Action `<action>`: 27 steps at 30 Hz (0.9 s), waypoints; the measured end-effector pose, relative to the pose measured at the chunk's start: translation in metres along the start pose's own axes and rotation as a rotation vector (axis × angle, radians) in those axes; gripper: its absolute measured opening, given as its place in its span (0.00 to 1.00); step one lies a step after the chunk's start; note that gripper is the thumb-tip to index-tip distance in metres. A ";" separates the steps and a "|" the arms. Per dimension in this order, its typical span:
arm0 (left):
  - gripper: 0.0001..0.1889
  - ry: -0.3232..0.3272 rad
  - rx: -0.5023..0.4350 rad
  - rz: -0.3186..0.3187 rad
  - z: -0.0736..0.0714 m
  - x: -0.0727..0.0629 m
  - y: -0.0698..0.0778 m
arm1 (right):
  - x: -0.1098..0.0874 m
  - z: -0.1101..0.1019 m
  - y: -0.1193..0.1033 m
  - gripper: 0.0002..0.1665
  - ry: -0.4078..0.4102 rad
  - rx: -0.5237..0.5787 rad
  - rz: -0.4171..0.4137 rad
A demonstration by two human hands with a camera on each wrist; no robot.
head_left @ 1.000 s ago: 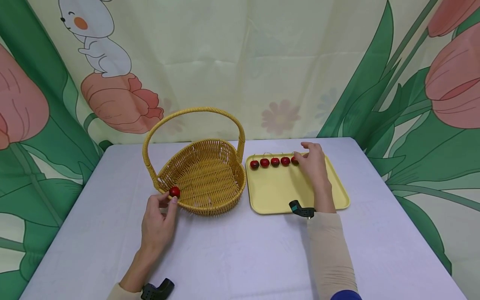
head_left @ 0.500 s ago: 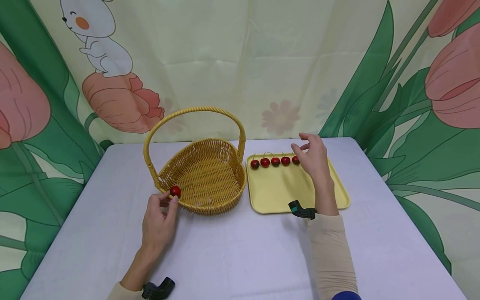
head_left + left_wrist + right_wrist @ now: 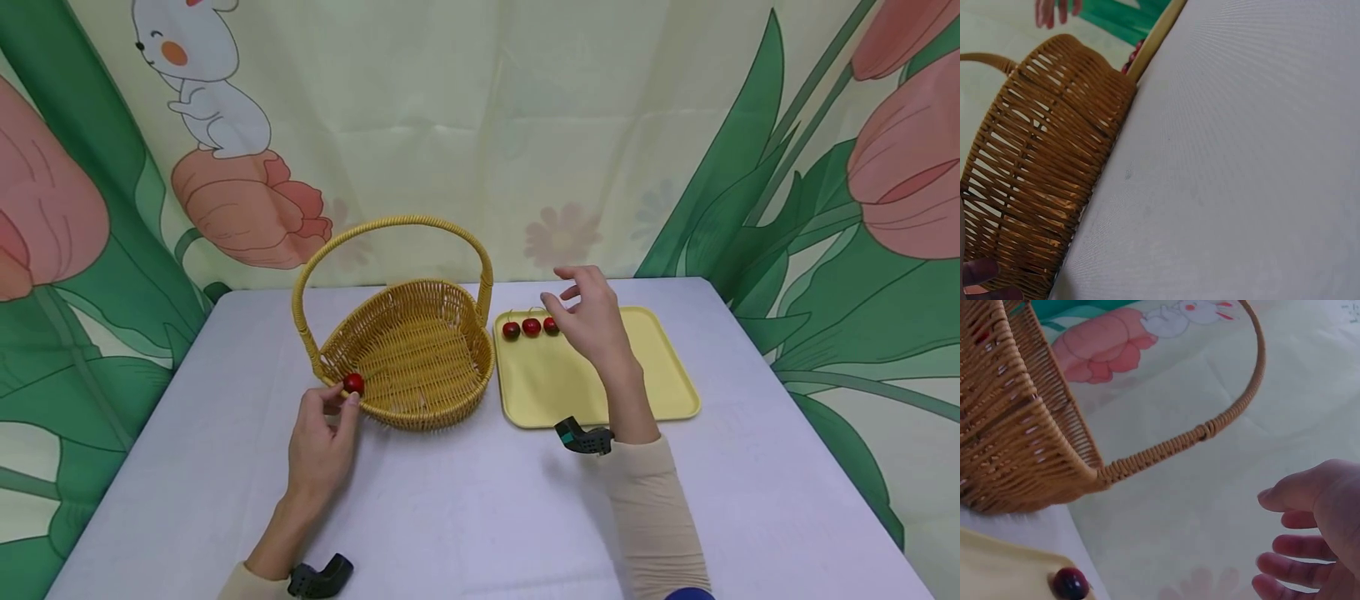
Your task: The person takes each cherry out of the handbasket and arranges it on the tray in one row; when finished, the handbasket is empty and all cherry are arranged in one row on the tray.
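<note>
My left hand [image 3: 321, 446] pinches the near-left rim of a woven wicker basket [image 3: 420, 358], which has a tall arched handle. Against the inside of that rim, right by the thumb and index finger, sits a red cherry [image 3: 353, 383]. In the left wrist view the fingertips [image 3: 982, 272] lie on the outer weave. Above a yellow tray [image 3: 532, 400] my right hand [image 3: 592, 321] hovers with loosely bent fingers, holding nothing. Along the tray's back edge stands a row of dark red cherries [image 3: 532, 327]; the hand hides part of the row. One cherry [image 3: 1070, 584] shows at the tray's corner in the right wrist view.
A white cloth covers the table [image 3: 450, 517]. Behind it hangs a curtain [image 3: 420, 142] printed with tulips and a rabbit. The basket's arched handle [image 3: 416, 221] rises left of the right hand, and the tray sits close beside the basket.
My right hand has let go of the cherry at the row's right end, lifted, and moved left over the row. The left hand stays at the basket rim.
</note>
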State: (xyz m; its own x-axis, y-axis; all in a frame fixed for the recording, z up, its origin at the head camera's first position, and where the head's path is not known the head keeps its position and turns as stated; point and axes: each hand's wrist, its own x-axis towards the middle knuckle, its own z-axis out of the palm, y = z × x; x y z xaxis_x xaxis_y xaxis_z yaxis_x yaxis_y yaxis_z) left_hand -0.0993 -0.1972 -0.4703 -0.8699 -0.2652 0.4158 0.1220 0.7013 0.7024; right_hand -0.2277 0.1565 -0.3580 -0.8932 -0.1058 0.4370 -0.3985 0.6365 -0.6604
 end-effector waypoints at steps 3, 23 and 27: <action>0.17 -0.002 -0.001 -0.002 0.000 0.000 0.000 | -0.002 0.005 -0.011 0.24 -0.010 0.011 -0.043; 0.18 0.006 0.004 0.003 -0.001 0.000 -0.002 | -0.006 0.039 -0.061 0.22 -0.082 0.063 -0.261; 0.18 0.004 0.004 0.001 0.000 0.000 -0.002 | -0.008 0.049 -0.068 0.22 -0.115 0.043 -0.291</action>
State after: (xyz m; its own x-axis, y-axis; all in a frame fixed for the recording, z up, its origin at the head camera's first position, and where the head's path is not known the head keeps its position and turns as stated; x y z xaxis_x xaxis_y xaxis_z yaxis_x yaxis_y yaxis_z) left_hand -0.0997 -0.1984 -0.4713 -0.8681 -0.2665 0.4189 0.1214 0.7041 0.6996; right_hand -0.2034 0.0764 -0.3464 -0.7571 -0.3659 0.5413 -0.6471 0.5345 -0.5437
